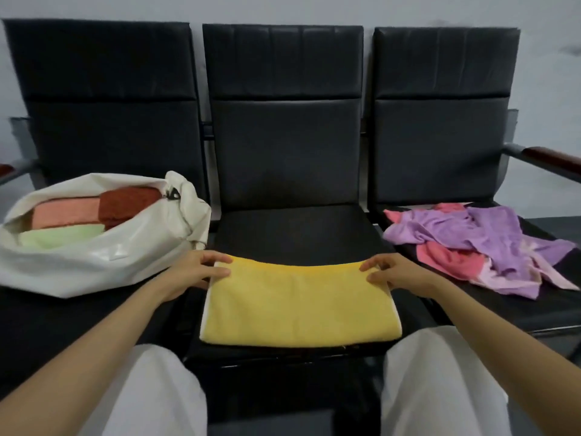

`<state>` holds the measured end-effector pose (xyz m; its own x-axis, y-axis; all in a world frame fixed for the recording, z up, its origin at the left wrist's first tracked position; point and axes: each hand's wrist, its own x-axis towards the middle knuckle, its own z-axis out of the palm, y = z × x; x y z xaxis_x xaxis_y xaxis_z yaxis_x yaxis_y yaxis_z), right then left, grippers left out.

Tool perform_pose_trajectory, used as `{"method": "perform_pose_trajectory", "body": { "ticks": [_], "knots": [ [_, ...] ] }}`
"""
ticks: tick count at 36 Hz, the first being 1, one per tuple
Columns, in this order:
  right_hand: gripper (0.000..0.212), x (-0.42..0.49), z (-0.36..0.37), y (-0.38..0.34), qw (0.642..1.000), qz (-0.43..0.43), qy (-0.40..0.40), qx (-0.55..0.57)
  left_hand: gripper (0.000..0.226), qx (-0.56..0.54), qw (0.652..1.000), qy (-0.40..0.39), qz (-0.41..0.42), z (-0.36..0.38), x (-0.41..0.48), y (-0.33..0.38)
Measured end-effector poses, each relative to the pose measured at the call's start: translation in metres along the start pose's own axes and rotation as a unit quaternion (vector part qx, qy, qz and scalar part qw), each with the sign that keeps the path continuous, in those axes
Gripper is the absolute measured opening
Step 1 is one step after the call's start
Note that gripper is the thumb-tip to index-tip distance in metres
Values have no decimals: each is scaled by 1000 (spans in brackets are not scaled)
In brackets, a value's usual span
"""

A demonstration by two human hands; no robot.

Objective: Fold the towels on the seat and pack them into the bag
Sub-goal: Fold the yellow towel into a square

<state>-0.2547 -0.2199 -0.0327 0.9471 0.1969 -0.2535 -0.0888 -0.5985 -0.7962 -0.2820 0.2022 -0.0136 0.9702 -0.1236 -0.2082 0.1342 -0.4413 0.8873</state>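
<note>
The yellow towel (300,302) lies half-folded on the middle seat (295,228) — our left hand (195,272) and right hand (393,273) pinch its far corners. Three folded towels fill the bag (78,262); the purple-pink heap (478,243) waits unfolded.

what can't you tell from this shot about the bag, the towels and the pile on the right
Head view only:
- White bag: its near wall hides how deep the pink, green and rust towels go, or whether more lie under them.
- Yellow towel: layer count hidden by its top layer.
- Purple and pink pile: crumpled, so the towel count is unclear.
- Left hand, right hand: grip under the corners hidden.
</note>
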Motion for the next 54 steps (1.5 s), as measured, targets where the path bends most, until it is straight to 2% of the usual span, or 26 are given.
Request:
{"method": "perform_pose_trajectory", "body": {
  "ticks": [5, 10, 13, 16, 24, 27, 29, 31, 33, 34, 36, 38, 40, 41, 46, 51, 54],
  "knots": [
    [19, 11, 3, 1, 999, 3, 22, -42, 26, 6, 1000, 12, -20, 10, 22, -2],
    [22, 23, -6, -8, 997, -8, 37, -60, 23, -23, 996, 10, -81, 5, 45, -2],
    [23, 32, 3, 0, 991, 13, 24, -129, 20, 9, 995, 26, -93, 11, 52, -13],
    [24, 40, 15, 12, 976, 11, 45, -212, 21, 16, 996, 48, -78, 20, 57, -26],
    [19, 49, 25, 17, 961, 24, 62, -268, 32, 153, 984, 72, -60, 34, 67, -33],
    [20, 50, 28, 15, 954, 31, 69, -289, 35, 250, 962, 98, -54, 39, 66, -35],
    [26, 49, 34, 13, 941, 31, 90, -325, 42, 360, 923, 135, -24, 45, 61, -36],
    [31, 46, 40, 9, 914, -15, 135, -383, 43, 427, 885, 176, 57, 56, 52, -33],
    [29, 42, 45, 2, 898, -112, 171, -389, 39, 418, 881, 184, 126, 70, 42, -23],
    [26, 40, 50, -3, 903, -154, 170, -364, 40, 408, 887, 166, 140, 77, 37, -20],
    [31, 34, 65, -13, 927, -170, 124, -312, 60, 406, 899, 103, 127, 93, 31, -17],
    [49, 28, 85, -17, 948, -94, 32, -303, 85, 446, 890, 24, 89, 106, 30, -24],
    [63, 27, 101, -12, 932, -37, -52, -357, 88, 473, 880, -30, 34, 113, 35, -37],
    [66, 30, 106, -8, 921, -32, -67, -384, 87, 476, 879, -36, 20, 113, 39, -43],
    [80, 60, 105, -7, 914, -57, -41, -400, 76, 460, 888, 9, 9, 99, 61, -51],
    [87, 91, 104, -12, 913, -91, -29, -396, 67, 434, 901, 8, -5, 85, 80, -51],
    [88, 97, 105, -15, 914, -99, -25, -394, 57, 365, 931, 12, 12, 71, 82, -52]
  ]
}}
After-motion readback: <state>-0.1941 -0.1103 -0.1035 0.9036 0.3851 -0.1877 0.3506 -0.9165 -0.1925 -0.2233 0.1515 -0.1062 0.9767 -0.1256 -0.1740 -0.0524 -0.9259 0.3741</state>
